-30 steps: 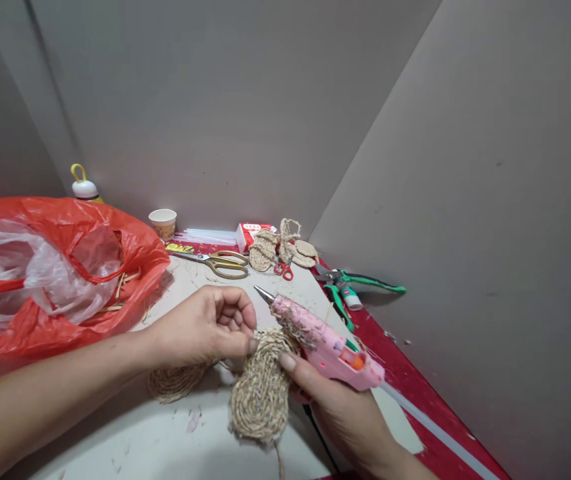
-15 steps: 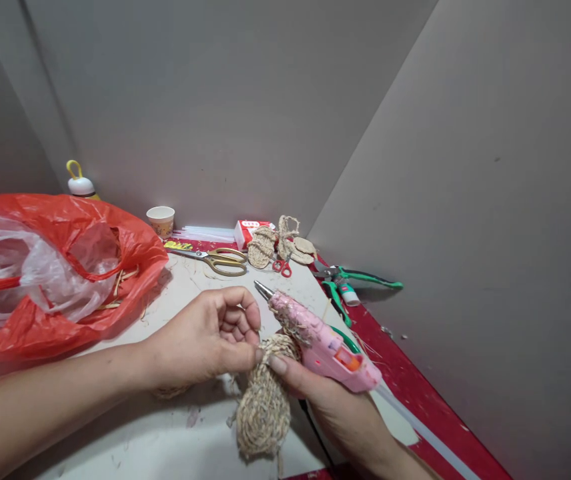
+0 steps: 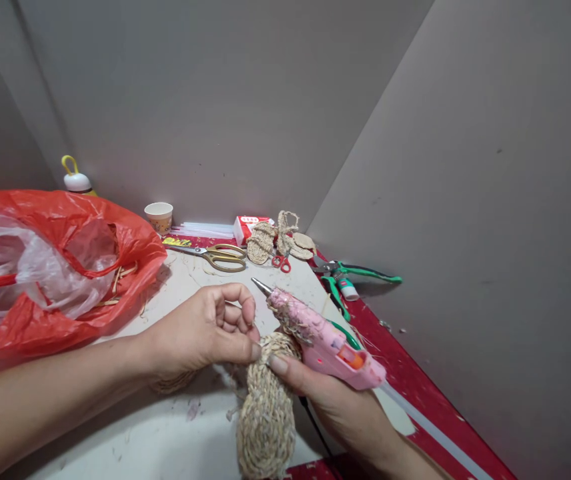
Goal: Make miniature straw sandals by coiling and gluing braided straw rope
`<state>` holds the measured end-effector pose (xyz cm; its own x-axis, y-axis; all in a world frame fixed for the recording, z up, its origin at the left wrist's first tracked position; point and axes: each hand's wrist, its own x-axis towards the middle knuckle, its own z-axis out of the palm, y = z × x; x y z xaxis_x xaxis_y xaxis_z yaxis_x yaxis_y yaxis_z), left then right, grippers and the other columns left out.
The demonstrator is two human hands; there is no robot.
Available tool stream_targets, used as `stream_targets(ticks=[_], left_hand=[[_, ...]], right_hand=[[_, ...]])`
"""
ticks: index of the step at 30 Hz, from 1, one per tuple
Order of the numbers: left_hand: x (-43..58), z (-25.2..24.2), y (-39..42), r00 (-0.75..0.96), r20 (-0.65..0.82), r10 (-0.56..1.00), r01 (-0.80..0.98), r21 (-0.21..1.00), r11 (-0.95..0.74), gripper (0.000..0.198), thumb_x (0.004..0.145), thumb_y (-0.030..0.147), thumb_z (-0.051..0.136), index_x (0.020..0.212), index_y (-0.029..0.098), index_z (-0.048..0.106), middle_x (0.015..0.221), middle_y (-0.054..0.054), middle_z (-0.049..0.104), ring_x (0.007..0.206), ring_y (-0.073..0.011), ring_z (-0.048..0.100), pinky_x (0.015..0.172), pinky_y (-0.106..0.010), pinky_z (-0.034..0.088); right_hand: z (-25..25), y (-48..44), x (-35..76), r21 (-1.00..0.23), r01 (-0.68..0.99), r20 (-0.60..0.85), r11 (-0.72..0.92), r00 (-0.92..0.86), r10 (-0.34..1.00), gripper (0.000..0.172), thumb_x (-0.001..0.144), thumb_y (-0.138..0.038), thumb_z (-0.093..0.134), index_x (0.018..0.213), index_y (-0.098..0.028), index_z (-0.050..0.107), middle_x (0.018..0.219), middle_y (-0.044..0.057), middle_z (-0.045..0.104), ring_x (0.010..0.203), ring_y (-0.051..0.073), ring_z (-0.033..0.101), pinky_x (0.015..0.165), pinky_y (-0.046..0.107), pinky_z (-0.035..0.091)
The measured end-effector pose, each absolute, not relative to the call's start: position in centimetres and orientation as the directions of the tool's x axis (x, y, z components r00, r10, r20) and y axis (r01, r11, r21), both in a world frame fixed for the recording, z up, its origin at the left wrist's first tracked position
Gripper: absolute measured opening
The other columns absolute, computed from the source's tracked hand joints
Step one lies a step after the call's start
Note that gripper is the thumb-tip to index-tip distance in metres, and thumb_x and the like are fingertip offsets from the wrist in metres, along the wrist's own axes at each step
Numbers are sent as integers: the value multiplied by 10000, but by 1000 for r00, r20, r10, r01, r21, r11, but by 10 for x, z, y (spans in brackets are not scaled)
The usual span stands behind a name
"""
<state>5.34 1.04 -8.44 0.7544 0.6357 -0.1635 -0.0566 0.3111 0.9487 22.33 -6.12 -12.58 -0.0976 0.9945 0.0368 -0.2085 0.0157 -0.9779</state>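
A pink hot glue gun [image 3: 323, 340], messy with straw bits and dried glue, lies in my right hand [image 3: 335, 407], its metal nozzle pointing up and left. With the thumb of that same hand I press on a braided straw sole [image 3: 266, 427], narrow at the waist and hanging downward. My left hand [image 3: 205, 333] has curled fingers, and its thumb tip meets the upper left edge of the sole. Whatever its fingertips pinch is too small to make out. Under my left wrist, part of another braided straw piece [image 3: 175, 382] shows on the white board [image 3: 165, 433].
A red plastic bag [image 3: 135, 257] with straw fills the left side. Along the back are a paper cup [image 3: 159, 218], glue sticks [image 3: 204, 231], gold-handled scissors [image 3: 223, 258], a red box [image 3: 243, 229], straw soles [image 3: 261, 243] and red-handled scissors [image 3: 281, 264]. Green-handled pliers [image 3: 365, 271] lie near the right wall.
The straw sole has shifted slightly down, and the glue gun a little to the right. My left fingertips have drawn slightly left. Both hands keep nearly the same pose.
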Motion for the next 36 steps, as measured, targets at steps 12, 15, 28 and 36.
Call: stream_targets(ticks=[12, 15, 28, 36], left_hand=[[51, -86, 13, 776, -150, 613, -52, 953, 299, 268, 675, 69, 670, 722, 187, 433, 628, 48, 587, 511, -41, 476, 504, -168, 336], [50, -87, 14, 766, -125, 631, -8, 979, 204, 263, 681, 124, 721, 737, 173, 468, 644, 48, 570, 554, -45, 467, 545, -178, 358], [49, -88, 22, 765, -193, 614, 83, 976, 204, 263, 648, 78, 676, 764, 187, 466, 654, 59, 568, 532, -47, 459, 530, -184, 343], [51, -97, 24, 763, -242, 599, 123, 965, 233, 274, 622, 189, 774, 731, 161, 523, 603, 63, 556, 513, -51, 473, 524, -187, 358]], right_hand=[[-126, -61, 224, -974, -226, 17, -11, -125, 992, 313, 826, -249, 679, 1137, -218, 666, 880, 40, 740, 1023, 225, 628, 953, 393, 455], [-126, -61, 223, -968, -249, 22, -12, -135, 991, 317, 819, -220, 684, 1135, -212, 670, 866, 43, 744, 989, 225, 643, 932, 392, 470], [-131, -60, 225, -994, -104, -31, -29, 17, 999, 351, 790, -297, 718, 1132, -233, 672, 835, 38, 738, 1014, 223, 631, 988, 392, 430], [-130, -58, 226, -980, -196, 8, 29, 109, 994, 288, 793, -310, 716, 1066, -224, 685, 794, 9, 701, 905, 210, 627, 902, 358, 468]])
